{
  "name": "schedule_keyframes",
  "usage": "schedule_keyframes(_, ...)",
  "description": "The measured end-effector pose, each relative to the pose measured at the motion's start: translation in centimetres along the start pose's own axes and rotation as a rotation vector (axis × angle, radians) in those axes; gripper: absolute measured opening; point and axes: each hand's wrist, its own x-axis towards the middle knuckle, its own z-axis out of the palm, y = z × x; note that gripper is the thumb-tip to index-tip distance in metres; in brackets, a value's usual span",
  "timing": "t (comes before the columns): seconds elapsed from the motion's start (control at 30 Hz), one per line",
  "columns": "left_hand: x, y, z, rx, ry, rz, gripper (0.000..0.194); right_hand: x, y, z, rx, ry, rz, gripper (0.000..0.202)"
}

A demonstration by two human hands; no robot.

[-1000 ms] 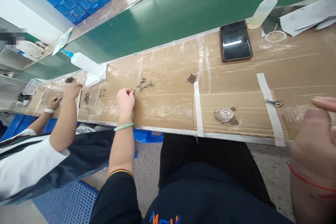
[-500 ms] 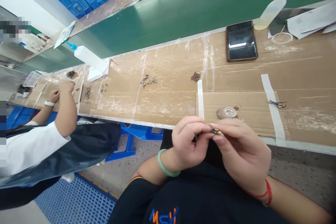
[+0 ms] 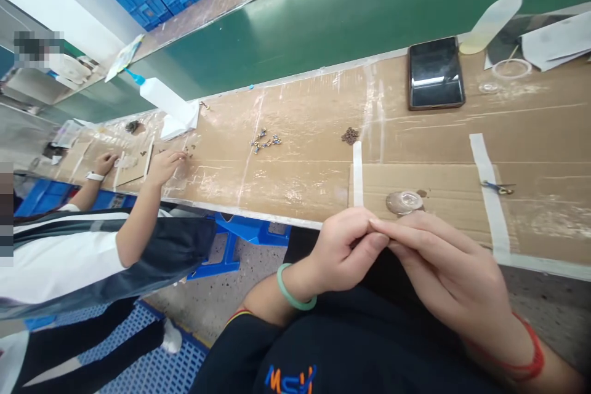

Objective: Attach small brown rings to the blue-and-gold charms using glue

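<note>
My left hand (image 3: pixel 348 251) is closed in a pinch at the table's front edge, a green bangle on its wrist. Its fingertips meet those of my right hand (image 3: pixel 455 274), whose fingers are pressed together and reach across. Between them the fingers cover the small blue-and-gold piece that showed there half a second ago. Just beyond my hands a small round clear dish (image 3: pixel 405 202) sits on a flat cardboard piece (image 3: pixel 443 178). A similar blue-and-gold piece (image 3: pixel 497 188) lies across the right tape strip (image 3: pixel 484 160).
Farther left lie several blue-and-gold pieces (image 3: pixel 266 141) and a brown heap of tiny parts (image 3: pixel 349 135). A tablet (image 3: pixel 435 74) and a pointed bottle (image 3: pixel 494 18) are at the back right. At left, a co-worker's hand (image 3: pixel 166 166) rests near a white squeeze bottle (image 3: pixel 168 101).
My right hand has turned and its wrist has shifted right and down; its fingers now cover the piece. The co-worker's nearer hand has reached right. The view has shifted slightly.
</note>
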Motion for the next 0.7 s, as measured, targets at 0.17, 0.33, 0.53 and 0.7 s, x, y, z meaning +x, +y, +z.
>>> schedule_keyframes(0.17,0.1,0.2,0.6,-0.187,-0.008,-0.068,0.049,-0.4,-0.3,0.9,0.151,0.133,0.151,0.012)
schedule_keyframes(0.33,1.3,-0.3,0.8,-0.239,-0.136,0.017,0.047,-1.3,0.3,1.1,0.233,0.243,0.198,0.007)
schedule_keyframes(0.53,7.7,-2.6,-3.1,0.299,0.028,-0.161,0.038,-2.6,1.8,0.3,0.241,0.491,0.133,0.018)
schedule_keyframes(0.7,14.2,-6.5,-6.9,0.767,0.08,-0.505,0.017,-2.9,2.4,-0.6,0.132,0.614,0.154,0.017)
